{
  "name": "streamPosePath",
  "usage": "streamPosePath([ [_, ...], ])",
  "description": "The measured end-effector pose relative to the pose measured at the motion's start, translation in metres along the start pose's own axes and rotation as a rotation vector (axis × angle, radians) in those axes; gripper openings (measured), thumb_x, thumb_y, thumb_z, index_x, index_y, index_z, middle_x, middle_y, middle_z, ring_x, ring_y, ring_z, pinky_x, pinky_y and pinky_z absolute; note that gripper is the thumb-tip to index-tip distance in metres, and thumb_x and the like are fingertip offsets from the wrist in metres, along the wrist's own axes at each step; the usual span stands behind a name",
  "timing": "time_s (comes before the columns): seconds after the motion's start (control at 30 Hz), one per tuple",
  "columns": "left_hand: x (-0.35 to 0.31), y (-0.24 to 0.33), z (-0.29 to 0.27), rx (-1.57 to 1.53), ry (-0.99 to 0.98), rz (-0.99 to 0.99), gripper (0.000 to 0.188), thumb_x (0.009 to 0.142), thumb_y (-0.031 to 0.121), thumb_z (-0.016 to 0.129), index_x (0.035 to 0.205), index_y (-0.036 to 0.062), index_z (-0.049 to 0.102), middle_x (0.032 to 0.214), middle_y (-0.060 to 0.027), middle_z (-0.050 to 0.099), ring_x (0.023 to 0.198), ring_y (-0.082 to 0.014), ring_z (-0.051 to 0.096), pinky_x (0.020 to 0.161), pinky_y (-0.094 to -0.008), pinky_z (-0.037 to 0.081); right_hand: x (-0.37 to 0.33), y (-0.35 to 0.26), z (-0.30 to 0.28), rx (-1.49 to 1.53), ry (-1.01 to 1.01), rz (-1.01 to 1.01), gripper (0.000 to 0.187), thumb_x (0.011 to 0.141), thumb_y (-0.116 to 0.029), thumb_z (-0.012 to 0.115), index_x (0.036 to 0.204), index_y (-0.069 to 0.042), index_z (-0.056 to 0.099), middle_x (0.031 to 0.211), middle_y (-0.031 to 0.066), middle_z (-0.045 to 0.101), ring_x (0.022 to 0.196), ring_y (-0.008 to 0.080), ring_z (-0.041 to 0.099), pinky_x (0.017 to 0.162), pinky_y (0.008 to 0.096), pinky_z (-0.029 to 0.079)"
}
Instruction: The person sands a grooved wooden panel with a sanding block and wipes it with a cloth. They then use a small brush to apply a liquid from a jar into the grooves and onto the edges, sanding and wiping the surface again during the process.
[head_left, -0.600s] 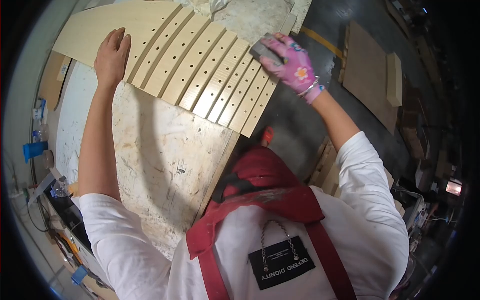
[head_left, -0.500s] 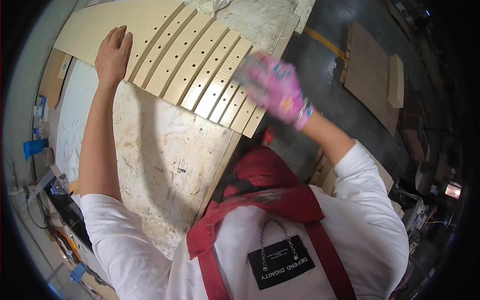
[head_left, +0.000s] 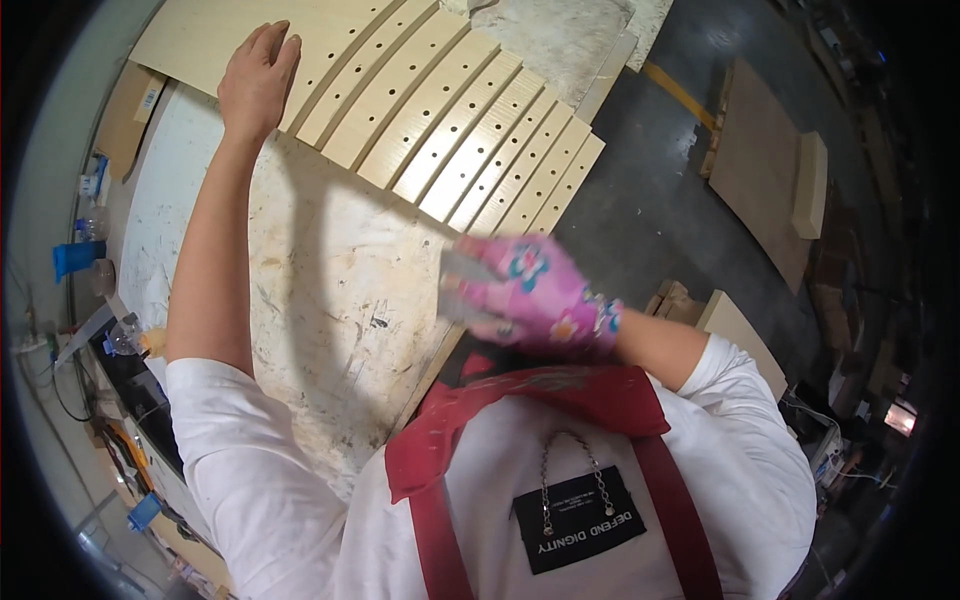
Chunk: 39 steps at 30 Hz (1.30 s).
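Observation:
My bare left hand (head_left: 258, 88) lies on the pale wooden piece at the top, its fingers stretched out along the edge. That piece is a row of overlapping curved wooden strips (head_left: 437, 98) with small dark holes, stepped like a fan, joined to a broad plain board (head_left: 215, 45). My right hand (head_left: 530, 292), in a pink flowered glove, is near my waist, below the strips' near corner and apart from them. Its fingers close round a grey flat pad (head_left: 460, 272), which is smeared by motion, so its exact kind cannot be made out.
The strips lie on a stained white worktable (head_left: 330, 290). A brown board (head_left: 760, 170) with a pale block (head_left: 811, 188) rests on the dark floor to the right. Bottles and a blue container (head_left: 78, 260) stand along the left side. More wood (head_left: 735, 335) is by my right elbow.
My right hand has come off the strips' right end and moved toward my body and slightly left. My left hand stays on the wood; the whole view has shifted a little.

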<state>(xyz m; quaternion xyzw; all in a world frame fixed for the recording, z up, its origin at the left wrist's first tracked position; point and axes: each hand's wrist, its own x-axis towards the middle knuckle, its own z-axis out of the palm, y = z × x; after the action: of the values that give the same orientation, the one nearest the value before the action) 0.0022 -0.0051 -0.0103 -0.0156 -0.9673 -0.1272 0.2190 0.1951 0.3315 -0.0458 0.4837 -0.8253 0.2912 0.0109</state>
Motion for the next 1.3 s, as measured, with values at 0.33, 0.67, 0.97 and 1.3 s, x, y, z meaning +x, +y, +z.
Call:
streamPosePath([
  [0.33, 0.004, 0.008, -0.008, 0.009, -0.006, 0.028, 0.045, 0.092, 0.041, 0.047, 0.127, 0.0142, 0.055, 0.133, -0.0075, 0.052, 0.12, -0.0267, 0.05, 0.099, -0.0342, 0.039, 0.036, 0.096, -0.073, -0.52, 0.271, 0.337, 0.039, 0.08, -0.032, 0.058, 0.115, -0.013, 0.06, 0.114, 0.0163, 0.059, 0.083, 0.0273, 0.065, 0.07, 0.0387, 0.052],
  [0.67, -0.002, 0.017, -0.01, -0.033, -0.018, -0.012, 0.044, 0.09, 0.041, 0.047, 0.125, 0.0159, 0.056, 0.133, -0.0088, 0.051, 0.122, -0.0274, 0.048, 0.1, -0.0392, 0.038, 0.011, 0.15, -0.074, -0.768, 0.368, 0.345, 0.036, 0.082, -0.034, 0.058, 0.112, -0.015, 0.063, 0.108, 0.0088, 0.061, 0.098, 0.0283, 0.06, 0.071, 0.0419, 0.048],
  [0.97, -0.006, 0.015, -0.014, -0.034, -0.032, -0.049, 0.044, 0.091, 0.041, 0.047, 0.125, 0.0137, 0.057, 0.134, -0.0089, 0.051, 0.123, -0.0274, 0.047, 0.102, -0.0386, 0.036, 0.02, 0.134, -0.069, -0.998, 0.208, 0.119, 0.036, 0.086, -0.036, 0.055, 0.12, -0.022, 0.058, 0.119, 0.009, 0.059, 0.106, 0.0243, 0.059, 0.076, 0.0397, 0.052],
  [1.3, -0.002, 0.013, -0.008, -0.026, -0.005, -0.02, 0.043, 0.09, 0.038, 0.048, 0.123, 0.0129, 0.057, 0.132, -0.0098, 0.052, 0.121, -0.028, 0.048, 0.101, -0.0397, 0.037, 0.054, 0.091, -0.04, -0.383, 0.259, 0.272, 0.037, 0.086, -0.028, 0.051, 0.122, -0.019, 0.056, 0.131, 0.0074, 0.05, 0.122, 0.028, 0.047, 0.091, 0.0397, 0.045],
])
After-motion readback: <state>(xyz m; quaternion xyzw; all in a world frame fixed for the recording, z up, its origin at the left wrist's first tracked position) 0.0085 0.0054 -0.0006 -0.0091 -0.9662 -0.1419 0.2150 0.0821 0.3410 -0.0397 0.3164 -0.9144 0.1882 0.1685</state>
